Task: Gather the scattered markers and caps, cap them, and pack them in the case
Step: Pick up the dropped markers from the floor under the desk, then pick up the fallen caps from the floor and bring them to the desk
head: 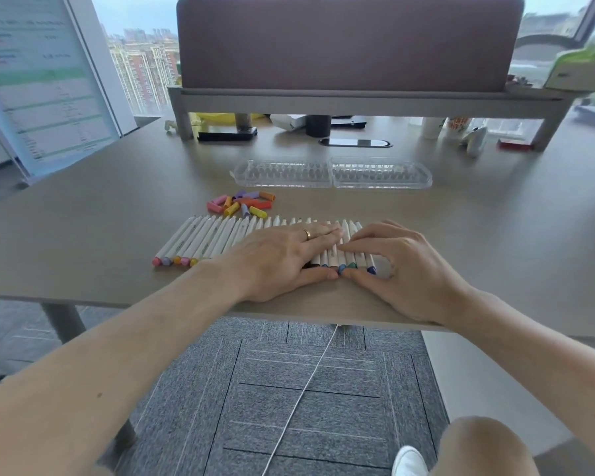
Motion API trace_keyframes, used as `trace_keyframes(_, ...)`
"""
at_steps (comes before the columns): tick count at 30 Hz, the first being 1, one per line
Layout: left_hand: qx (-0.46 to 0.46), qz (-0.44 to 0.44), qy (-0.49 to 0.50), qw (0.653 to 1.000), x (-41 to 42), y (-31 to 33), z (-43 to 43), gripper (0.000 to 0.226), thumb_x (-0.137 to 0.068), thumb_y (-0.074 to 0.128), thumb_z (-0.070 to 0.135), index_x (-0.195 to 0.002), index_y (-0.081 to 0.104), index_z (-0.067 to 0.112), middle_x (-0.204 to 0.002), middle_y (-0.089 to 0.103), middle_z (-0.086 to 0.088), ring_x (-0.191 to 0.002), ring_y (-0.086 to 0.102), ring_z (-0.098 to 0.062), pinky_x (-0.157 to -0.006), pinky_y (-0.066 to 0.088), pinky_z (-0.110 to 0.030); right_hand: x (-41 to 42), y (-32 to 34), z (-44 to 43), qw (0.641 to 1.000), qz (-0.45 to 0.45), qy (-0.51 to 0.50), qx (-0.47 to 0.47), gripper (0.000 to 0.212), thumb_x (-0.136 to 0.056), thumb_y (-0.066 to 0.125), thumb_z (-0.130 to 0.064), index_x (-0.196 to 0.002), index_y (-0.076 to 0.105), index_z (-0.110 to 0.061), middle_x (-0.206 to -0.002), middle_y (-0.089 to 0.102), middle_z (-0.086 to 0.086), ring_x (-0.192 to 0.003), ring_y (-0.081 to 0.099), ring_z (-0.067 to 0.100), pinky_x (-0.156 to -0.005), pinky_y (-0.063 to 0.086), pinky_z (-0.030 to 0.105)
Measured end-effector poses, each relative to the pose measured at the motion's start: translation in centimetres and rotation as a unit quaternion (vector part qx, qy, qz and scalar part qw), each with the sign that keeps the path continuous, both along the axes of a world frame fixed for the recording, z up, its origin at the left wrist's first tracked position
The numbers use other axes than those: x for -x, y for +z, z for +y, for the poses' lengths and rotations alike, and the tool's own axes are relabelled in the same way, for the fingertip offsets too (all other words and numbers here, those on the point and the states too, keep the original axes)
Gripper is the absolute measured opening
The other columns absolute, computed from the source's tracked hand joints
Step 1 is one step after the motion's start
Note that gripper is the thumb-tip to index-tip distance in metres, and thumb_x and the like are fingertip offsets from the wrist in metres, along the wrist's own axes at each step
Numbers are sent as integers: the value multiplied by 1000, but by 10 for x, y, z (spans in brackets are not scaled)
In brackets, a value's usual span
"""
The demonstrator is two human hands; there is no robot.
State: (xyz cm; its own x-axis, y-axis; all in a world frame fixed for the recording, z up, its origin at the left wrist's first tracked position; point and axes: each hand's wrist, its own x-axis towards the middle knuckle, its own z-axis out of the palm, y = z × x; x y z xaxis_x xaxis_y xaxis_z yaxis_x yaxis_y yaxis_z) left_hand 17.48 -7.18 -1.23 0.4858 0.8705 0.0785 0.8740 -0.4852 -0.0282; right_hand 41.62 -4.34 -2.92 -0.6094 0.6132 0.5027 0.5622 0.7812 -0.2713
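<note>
A row of several white markers (207, 237) lies side by side near the table's front edge, coloured ends toward me. My left hand (282, 259) lies flat on the middle of the row, fingers straight. My right hand (395, 259) rests on the row's right end, fingers bent over the last markers and thumb along their coloured ends; the two thumbs meet. A heap of loose coloured caps (241, 203) sits just beyond the row at the left. The clear plastic case (332, 173) lies open farther back, both halves flat.
A grey monitor riser (358, 97) spans the back of the table (83, 218), with a phone, cups and small items under it. A document stand (42, 84) leans at the far left. A white cord hangs from the table's front edge.
</note>
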Motion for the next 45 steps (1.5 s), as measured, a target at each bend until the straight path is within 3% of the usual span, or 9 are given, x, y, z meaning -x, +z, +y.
trace_keyframes(5, -71, -44, 23, 996, 3, -1, -18, 77, -98, 29, 72, -158, 37, 24, -161, 41, 4, -146, 41, -15, -119, 31, -32, 1, 3, -4, 998, -56, -12, -10, 48, -93, 66, -53, -129, 69, -22, -123, 65, -9, -117, 57, 12, -102, 50, 37)
trace_keyframes(8, -80, -60, 43, 994, 23, 5, -37, 71, -99, 30, 70, -155, 39, 28, -160, 42, 8, -146, 39, -12, -119, 33, -35, 5, 17, -9, 996, -91, -8, 12, 66, -90, 53, -72, -137, 64, -28, -133, 60, -12, -127, 50, 10, -106, 48, 40)
trace_keyframes(10, -67, -72, 84, 992, 50, 16, -52, 71, -98, 30, 73, -153, 41, 31, -158, 44, 9, -144, 41, -13, -117, 38, -41, 16, 31, -15, 995, -101, -6, 13, 75, -87, 45, -80, -143, 57, -31, -138, 56, -14, -131, 45, 9, -110, 44, 38)
trace_keyframes(13, -32, -84, 186, 978, 100, 37, -86, 75, -90, 34, 77, -150, 42, 34, -151, 51, 4, -138, 47, -20, -112, 42, -44, 52, 53, -31, 988, -153, 17, 7, 77, -87, 48, -79, -149, 48, -34, -147, 49, -14, -139, 37, 10, -117, 35, 37)
trace_keyframes(17, 26, -34, 335, 941, 167, 68, -155, 64, -100, 50, 59, -155, 35, 32, -161, 37, 0, -144, 41, -25, -115, 34, -39, 117, 75, -59, 978, -202, 44, 28, 81, -87, 53, -77, -154, 40, -35, -160, 39, -9, -150, 24, 18, -123, 26, 46)
trace_keyframes(20, 49, -8, 405, 913, 206, 82, -214, 65, -99, 50, 60, -156, 34, 32, -161, 36, 0, -143, 42, -26, -115, 38, -41, 166, 91, -84, 971, -228, 47, 51, 79, -87, 57, -74, -153, 41, -34, -161, 37, -3, -151, 25, 25, -123, 24, 47)
trace_keyframes(29, 73, -18, 513, 855, 260, 79, -352, 72, -98, 54, 60, -158, 29, 29, -165, 29, 0, -146, 40, -25, -111, 38, -40, 282, 112, -166, 952, -270, 139, 23, 80, -89, 54, -74, -155, 37, -32, -152, 48, 1, -143, 38, 25, -118, 32, 44)
trace_keyframes(36, 63, -27, 582, 810, 276, 73, -430, 78, -91, 62, 63, -155, 34, 29, -160, 37, -1, -142, 44, -26, -110, 42, -42, 354, 94, -215, 933, -264, 244, 4, 81, -87, 55, -75, -153, 40, -30, -142, 53, 0, -135, 44, 25, -113, 37, 45)
trace_keyframes(45, 79, -27, 692, 717, 293, 54, -528, 72, -92, 62, 61, -151, 40, 27, -152, 46, -4, -138, 47, -25, -108, 44, -42, 430, 58, -275, 889, -274, 366, 26, 82, -87, 59, -73, -154, 38, -31, -153, 47, 1, -143, 40, 23, -115, 38, 50)
